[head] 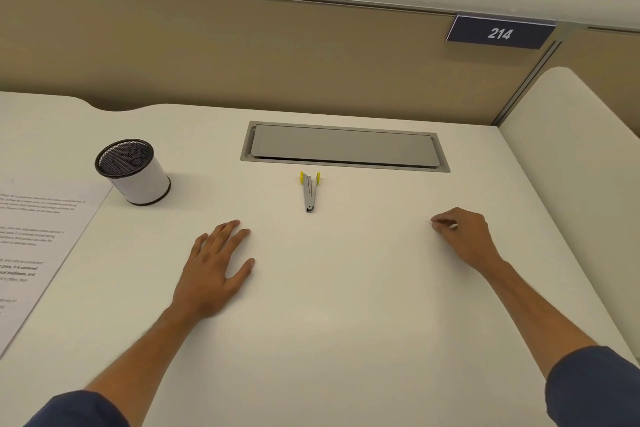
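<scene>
My left hand (216,267) lies flat on the white desk (329,305), fingers straight and spread, holding nothing. My right hand (462,237) rests on the desk to the right with its fingers curled, pinching a tiny pale thing (428,222) at the fingertips; what it is cannot be made out. A small grey staple remover with yellow grips (310,191) lies on the desk between and beyond the hands, touched by neither.
A mesh pen cup with a white wrap (133,172) stands at the back left. Printed paper sheets (38,246) lie at the left edge. A grey cable hatch (343,146) is set into the desk behind the staple remover. A beige partition rises at the back.
</scene>
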`<action>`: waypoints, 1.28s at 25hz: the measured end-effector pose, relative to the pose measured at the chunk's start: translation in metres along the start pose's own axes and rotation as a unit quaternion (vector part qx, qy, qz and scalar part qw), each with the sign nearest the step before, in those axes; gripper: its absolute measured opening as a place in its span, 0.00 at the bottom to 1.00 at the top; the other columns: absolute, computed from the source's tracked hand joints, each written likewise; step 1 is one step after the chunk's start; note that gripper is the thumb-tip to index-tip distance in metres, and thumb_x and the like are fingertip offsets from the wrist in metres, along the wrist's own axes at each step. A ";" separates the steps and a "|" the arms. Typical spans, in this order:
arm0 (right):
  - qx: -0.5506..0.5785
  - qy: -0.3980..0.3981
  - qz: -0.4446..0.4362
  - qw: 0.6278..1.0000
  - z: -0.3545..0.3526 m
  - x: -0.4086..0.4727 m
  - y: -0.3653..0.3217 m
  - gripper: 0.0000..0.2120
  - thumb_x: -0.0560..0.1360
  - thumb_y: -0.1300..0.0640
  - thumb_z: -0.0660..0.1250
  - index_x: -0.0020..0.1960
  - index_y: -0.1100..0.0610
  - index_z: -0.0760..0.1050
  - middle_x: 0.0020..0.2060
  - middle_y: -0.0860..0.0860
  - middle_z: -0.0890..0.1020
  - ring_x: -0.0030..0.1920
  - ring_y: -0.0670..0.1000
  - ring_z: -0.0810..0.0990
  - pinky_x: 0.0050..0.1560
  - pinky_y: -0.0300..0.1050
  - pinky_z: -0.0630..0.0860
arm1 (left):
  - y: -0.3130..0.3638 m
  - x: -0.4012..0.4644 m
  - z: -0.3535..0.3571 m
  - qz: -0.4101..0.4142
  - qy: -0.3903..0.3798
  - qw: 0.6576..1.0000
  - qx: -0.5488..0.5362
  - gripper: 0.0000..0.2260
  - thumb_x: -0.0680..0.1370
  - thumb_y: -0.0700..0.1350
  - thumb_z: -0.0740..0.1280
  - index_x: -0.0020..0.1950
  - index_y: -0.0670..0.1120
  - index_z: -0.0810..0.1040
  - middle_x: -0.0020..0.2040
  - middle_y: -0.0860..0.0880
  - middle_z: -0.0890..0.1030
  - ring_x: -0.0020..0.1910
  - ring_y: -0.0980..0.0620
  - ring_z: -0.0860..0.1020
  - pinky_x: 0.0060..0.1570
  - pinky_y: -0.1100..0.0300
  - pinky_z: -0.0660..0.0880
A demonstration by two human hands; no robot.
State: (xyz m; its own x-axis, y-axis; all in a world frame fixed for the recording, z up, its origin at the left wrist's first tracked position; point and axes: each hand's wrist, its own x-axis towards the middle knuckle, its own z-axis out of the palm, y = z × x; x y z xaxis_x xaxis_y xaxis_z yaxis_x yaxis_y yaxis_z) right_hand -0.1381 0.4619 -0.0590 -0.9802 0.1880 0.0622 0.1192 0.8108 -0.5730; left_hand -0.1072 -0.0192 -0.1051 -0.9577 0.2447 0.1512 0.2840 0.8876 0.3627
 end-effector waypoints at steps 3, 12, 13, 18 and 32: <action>0.008 0.007 0.006 1.000 0.005 0.004 -0.004 0.05 0.74 0.63 0.69 0.47 0.58 0.84 0.46 0.53 0.85 0.44 0.51 0.81 0.53 0.47 0.77 | 0.000 0.000 0.000 -0.001 -0.001 1.000 -0.001 0.27 0.78 0.63 0.52 0.75 0.54 0.66 0.78 0.54 0.62 0.77 0.53 0.58 0.76 0.52 0.52; -0.064 0.022 0.033 0.997 0.001 -0.003 0.000 0.09 0.74 0.63 0.67 0.51 0.59 0.83 0.45 0.53 0.85 0.48 0.56 0.81 0.51 0.47 0.75 | 0.000 0.000 0.001 -0.002 -0.001 1.000 -0.003 0.28 0.78 0.63 0.53 0.75 0.53 0.66 0.78 0.54 0.62 0.77 0.53 0.58 0.76 0.51 0.52; -0.047 0.030 0.030 0.998 0.001 -0.004 0.000 0.07 0.74 0.63 0.67 0.48 0.58 0.83 0.44 0.53 0.85 0.46 0.55 0.82 0.49 0.45 0.75 | 0.000 0.000 0.001 -0.003 -0.001 1.000 -0.003 0.28 0.78 0.63 0.53 0.75 0.53 0.65 0.78 0.54 0.62 0.77 0.53 0.57 0.76 0.51 0.52; 0.011 0.031 0.024 0.999 0.007 0.002 -0.006 0.04 0.74 0.62 0.69 0.43 0.57 0.83 0.43 0.49 0.85 0.43 0.49 0.81 0.45 0.37 0.71 | 0.000 0.000 0.000 -0.002 -0.001 1.000 -0.001 0.28 0.78 0.63 0.52 0.75 0.54 0.65 0.78 0.54 0.62 0.77 0.54 0.57 0.76 0.51 0.52; -0.067 0.014 0.041 0.997 0.010 0.003 -0.017 0.09 0.76 0.55 0.67 0.50 0.60 0.83 0.45 0.55 0.85 0.48 0.57 0.81 0.51 0.48 0.75 | 0.001 0.000 0.000 -0.004 -0.002 1.000 -0.004 0.28 0.78 0.63 0.52 0.75 0.54 0.65 0.78 0.54 0.62 0.78 0.54 0.57 0.76 0.51 0.52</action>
State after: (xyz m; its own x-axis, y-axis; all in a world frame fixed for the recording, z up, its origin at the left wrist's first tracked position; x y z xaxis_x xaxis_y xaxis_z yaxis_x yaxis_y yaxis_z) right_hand -0.1451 0.4430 -0.0573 -0.9617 0.2708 0.0433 0.2210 0.8586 -0.4625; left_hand -0.1070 -0.0183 -0.1050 -0.9602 0.2391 0.1445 0.2766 0.8865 0.3710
